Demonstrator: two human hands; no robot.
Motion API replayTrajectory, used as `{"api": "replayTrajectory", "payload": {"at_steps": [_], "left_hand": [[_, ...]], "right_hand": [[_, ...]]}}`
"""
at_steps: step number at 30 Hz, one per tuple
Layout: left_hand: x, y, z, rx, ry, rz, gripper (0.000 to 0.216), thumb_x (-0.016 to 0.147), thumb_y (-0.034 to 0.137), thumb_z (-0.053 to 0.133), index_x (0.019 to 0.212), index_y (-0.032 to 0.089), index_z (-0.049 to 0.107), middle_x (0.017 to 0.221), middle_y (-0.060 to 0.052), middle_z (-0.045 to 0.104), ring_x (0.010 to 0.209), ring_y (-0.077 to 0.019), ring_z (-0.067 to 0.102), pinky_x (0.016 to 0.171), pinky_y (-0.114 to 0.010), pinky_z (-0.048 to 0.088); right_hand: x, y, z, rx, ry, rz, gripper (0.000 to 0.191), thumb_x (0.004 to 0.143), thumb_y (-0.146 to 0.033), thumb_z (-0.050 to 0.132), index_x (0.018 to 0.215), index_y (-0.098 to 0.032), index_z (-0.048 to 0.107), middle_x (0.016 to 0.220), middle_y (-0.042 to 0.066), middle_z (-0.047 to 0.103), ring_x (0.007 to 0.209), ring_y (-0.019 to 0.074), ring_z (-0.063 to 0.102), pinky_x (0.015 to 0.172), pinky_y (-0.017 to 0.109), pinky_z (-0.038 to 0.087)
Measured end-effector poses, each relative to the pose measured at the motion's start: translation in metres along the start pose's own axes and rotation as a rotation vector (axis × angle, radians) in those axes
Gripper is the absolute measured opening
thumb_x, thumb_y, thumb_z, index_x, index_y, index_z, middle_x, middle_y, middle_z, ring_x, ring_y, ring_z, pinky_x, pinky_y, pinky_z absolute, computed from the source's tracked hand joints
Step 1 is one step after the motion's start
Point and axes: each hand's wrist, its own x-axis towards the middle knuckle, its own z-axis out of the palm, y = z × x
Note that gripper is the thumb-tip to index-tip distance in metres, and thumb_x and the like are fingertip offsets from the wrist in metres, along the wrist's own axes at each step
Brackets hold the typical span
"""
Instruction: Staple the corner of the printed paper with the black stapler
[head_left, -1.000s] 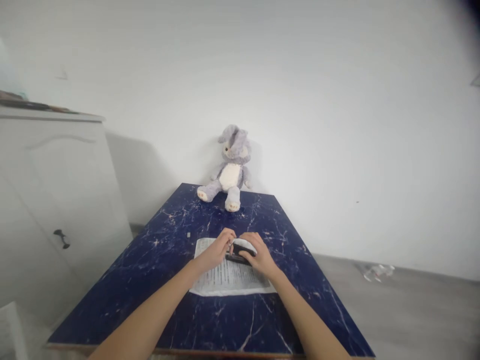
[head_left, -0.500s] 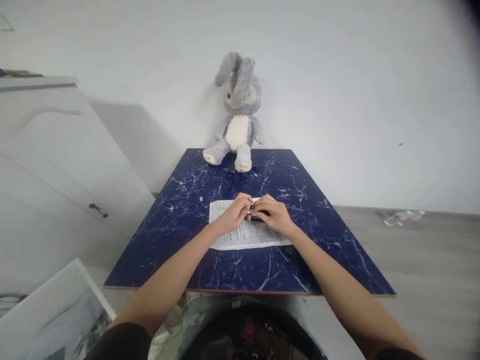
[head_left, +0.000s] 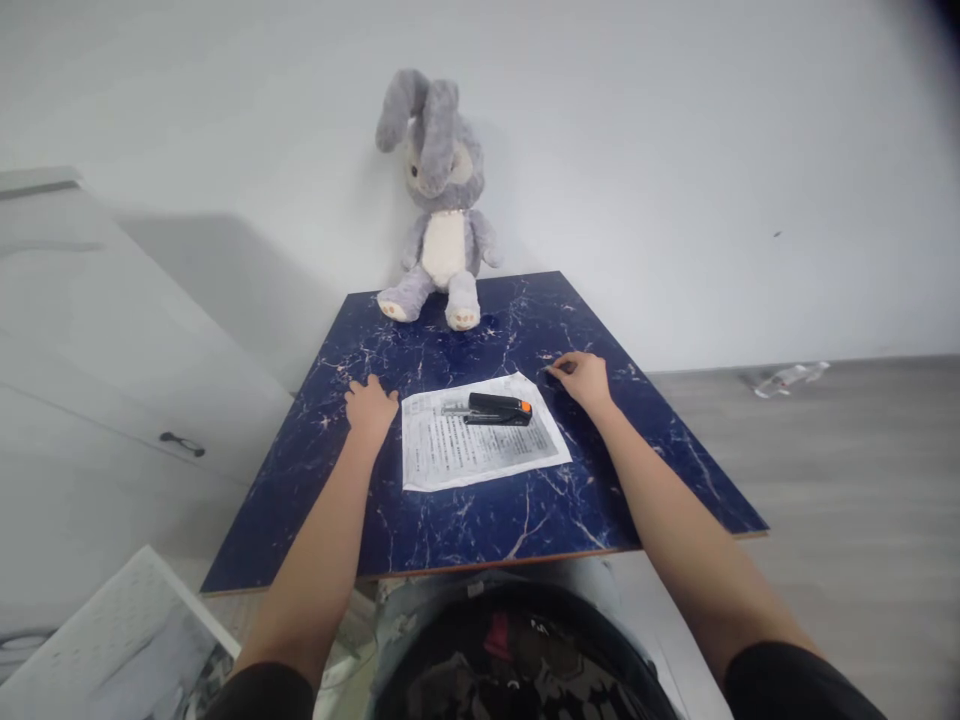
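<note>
A black stapler with an orange end (head_left: 496, 408) lies on a printed sheet of paper (head_left: 480, 445) in the middle of a dark blue marbled table (head_left: 465, 510). My left hand (head_left: 370, 405) rests flat on the table just left of the sheet, holding nothing. My right hand (head_left: 582, 377) rests on the table to the right of the sheet, fingers curled loosely; I cannot tell whether something small lies under its fingertips. Neither hand touches the stapler.
A grey and white plush rabbit (head_left: 438, 205) sits at the table's far edge against the white wall. A white cabinet (head_left: 97, 360) stands to the left. A clear plastic wrapper (head_left: 784, 377) lies on the grey floor at right. A pale board (head_left: 112, 650) leans at lower left.
Both hands were together on the stapler over the paper. They have let it go and moved apart to either side of the sheet. The view has tilted down and shifted.
</note>
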Motion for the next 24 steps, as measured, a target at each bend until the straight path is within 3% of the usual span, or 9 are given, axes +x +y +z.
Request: {"api": "replayTrajectory", "payload": {"at_steps": [4,7,11,14,17,20,24], "left_hand": [[0.004,-0.003,0.008,-0.001,-0.066,0.127,0.023,0.093,0.022,0.058,0.111,0.013,0.069,0.114,-0.022,0.065,0.101,-0.0348,0.068,0.091,-0.046,0.052],[0.006,0.000,0.010,-0.006,-0.065,0.166,0.018,0.092,0.017,0.056,0.103,0.014,0.071,0.105,-0.021,0.067,0.096,-0.0331,0.069,0.090,-0.044,0.053],[0.006,0.008,0.009,-0.086,-0.015,0.211,0.027,0.096,0.016,0.051,0.114,0.010,0.069,0.111,-0.022,0.064,0.100,-0.0324,0.068,0.096,-0.045,0.052],[-0.001,0.019,0.008,-0.286,0.053,0.336,0.026,0.095,0.014,0.051,0.111,0.014,0.072,0.114,-0.017,0.061,0.101,-0.0273,0.066,0.100,-0.042,0.051],[-0.012,0.034,0.010,-0.544,0.062,0.435,0.022,0.094,0.014,0.052,0.100,0.017,0.073,0.106,-0.010,0.063,0.091,-0.0204,0.067,0.094,-0.036,0.054],[-0.023,0.045,0.013,-0.772,-0.071,0.451,0.022,0.098,0.019,0.049,0.105,0.017,0.070,0.092,-0.005,0.067,0.073,-0.0150,0.065,0.075,-0.029,0.054],[-0.028,0.051,0.011,-0.775,-0.098,0.595,0.025,0.100,0.021,0.050,0.108,0.019,0.073,0.083,-0.001,0.063,0.067,-0.0130,0.059,0.075,-0.028,0.051]], "right_hand": [[0.005,0.004,0.007,0.008,-0.031,-0.039,0.006,0.074,-0.025,0.075,0.073,-0.019,0.076,0.072,0.005,0.073,0.069,0.0216,0.067,0.075,0.033,0.050],[0.007,0.003,0.012,0.030,-0.042,-0.039,0.006,0.074,-0.024,0.076,0.075,-0.018,0.076,0.072,0.005,0.073,0.069,0.0215,0.066,0.074,0.033,0.051],[0.006,-0.005,0.011,0.018,-0.004,-0.058,0.009,0.074,-0.021,0.077,0.082,-0.017,0.078,0.084,0.007,0.075,0.073,0.0219,0.066,0.079,0.035,0.050],[-0.002,-0.022,0.008,0.069,0.061,-0.165,0.008,0.082,-0.021,0.070,0.086,-0.018,0.077,0.092,0.008,0.075,0.081,0.0222,0.065,0.086,0.037,0.050],[-0.015,-0.044,0.007,0.197,-0.025,-0.342,0.013,0.090,-0.025,0.065,0.087,-0.020,0.076,0.095,0.007,0.074,0.088,0.0224,0.065,0.088,0.037,0.049],[-0.025,-0.063,0.011,0.289,-0.122,-0.473,0.017,0.095,-0.030,0.063,0.088,-0.020,0.075,0.097,0.007,0.074,0.089,0.0219,0.064,0.090,0.038,0.048],[-0.032,-0.076,0.013,0.422,-0.226,-0.530,0.027,0.102,-0.039,0.056,0.097,-0.020,0.075,0.105,0.008,0.074,0.097,0.0222,0.066,0.091,0.038,0.050]]}}
